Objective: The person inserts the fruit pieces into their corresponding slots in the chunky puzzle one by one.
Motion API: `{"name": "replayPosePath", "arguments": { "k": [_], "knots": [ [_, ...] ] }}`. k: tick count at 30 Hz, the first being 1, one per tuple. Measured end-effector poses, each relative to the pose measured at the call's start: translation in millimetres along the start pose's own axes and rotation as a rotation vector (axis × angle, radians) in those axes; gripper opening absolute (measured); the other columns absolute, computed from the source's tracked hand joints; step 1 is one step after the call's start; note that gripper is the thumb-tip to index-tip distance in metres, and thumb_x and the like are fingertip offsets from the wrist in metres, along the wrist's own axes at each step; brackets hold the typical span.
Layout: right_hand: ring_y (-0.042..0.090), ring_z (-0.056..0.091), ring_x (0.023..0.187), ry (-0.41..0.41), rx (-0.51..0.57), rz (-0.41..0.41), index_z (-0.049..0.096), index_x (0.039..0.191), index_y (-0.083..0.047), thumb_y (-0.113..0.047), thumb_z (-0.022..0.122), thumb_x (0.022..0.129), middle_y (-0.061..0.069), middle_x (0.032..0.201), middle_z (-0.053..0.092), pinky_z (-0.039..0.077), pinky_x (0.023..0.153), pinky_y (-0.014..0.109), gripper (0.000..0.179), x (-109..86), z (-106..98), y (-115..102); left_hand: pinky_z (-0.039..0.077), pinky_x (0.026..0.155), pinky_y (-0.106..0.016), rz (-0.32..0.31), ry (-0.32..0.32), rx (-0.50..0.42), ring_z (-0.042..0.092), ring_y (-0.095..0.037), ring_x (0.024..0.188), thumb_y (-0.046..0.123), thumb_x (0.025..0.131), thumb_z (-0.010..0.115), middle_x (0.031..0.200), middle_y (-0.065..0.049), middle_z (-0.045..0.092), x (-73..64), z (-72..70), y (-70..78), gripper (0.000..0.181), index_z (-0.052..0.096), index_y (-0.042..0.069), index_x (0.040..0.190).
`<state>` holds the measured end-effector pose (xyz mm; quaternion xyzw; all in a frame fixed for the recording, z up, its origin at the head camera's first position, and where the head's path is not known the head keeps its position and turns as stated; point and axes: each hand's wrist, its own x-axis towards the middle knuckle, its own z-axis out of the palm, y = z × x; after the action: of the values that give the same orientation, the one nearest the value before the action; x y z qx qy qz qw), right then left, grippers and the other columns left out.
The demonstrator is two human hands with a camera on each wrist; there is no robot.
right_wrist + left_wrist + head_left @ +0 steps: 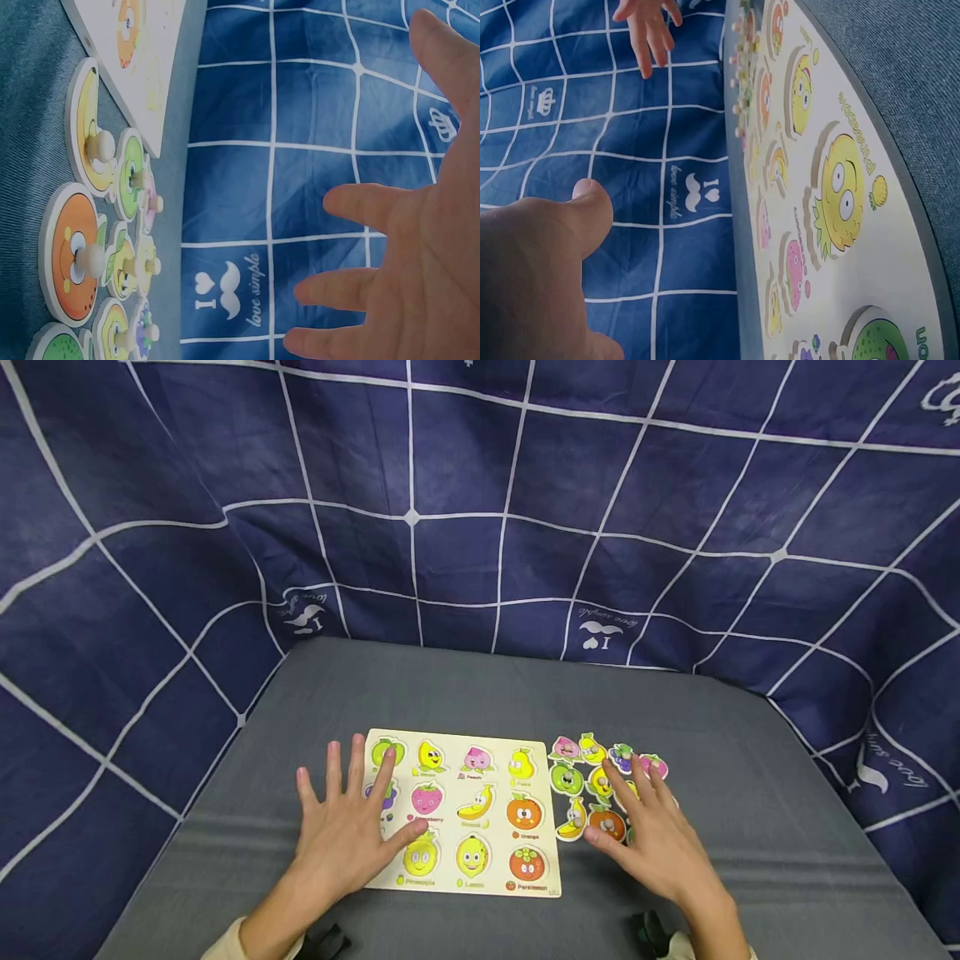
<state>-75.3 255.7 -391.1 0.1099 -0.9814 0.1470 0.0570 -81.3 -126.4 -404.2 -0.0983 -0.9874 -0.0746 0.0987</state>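
A pale wooden fruit puzzle board (498, 868) lies on the grey surface, printed with rows of smiling fruits in shallow cutouts. My left hand (348, 831) is spread above its left side, fingers straight, holding nothing; it hides part of the left column. To the board's right sits a cluster of loose fruit pieces with knobs, among them a banana piece (82, 124), an orange piece (67, 277) and a green apple piece (566, 778). Over this cluster hovers my right hand (660, 843), fingers spread and holding nothing, covering some pieces in the head view.
The grey cloth-covered table (450, 685) extends around the board and pieces. Behind it and at both sides hangs a dark blue curtain (465, 560) with a white grid. Dark wrist-worn gear (648, 935) shows near the right sleeve.
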Motion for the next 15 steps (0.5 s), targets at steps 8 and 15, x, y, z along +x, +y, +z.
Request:
{"name": "replayPosePath", "arguments": {
  "k": [8,15],
  "knots": [
    [0.052,0.022,0.142,0.043,0.021,-0.012,0.034,0.156,-0.02,-0.057,0.067,0.087,0.023,0.159,0.024,0.033,0.097,0.073,0.085,0.6,-1.3,4.0,0.004,0.103,-0.079,-0.006,0.009,-0.007,0.005,-0.053,0.145,0.077,0.083,0.053,0.159,-0.03,0.016,2.8,1.4,-6.5,0.099,0.036,0.01,0.154],
    [0.046,0.036,0.137,0.195,0.104,-0.087,0.045,0.15,-0.016,-0.04,0.067,0.092,0.02,0.151,0.041,0.032,0.103,0.066,0.067,11.4,1.6,9.2,0.001,0.103,-0.078,-0.089,-0.001,-0.058,0.003,-0.055,0.144,0.073,0.086,0.053,0.158,-0.033,0.014,10.5,-1.8,-23.9,0.099,0.031,0.007,0.156]
  ]
}}
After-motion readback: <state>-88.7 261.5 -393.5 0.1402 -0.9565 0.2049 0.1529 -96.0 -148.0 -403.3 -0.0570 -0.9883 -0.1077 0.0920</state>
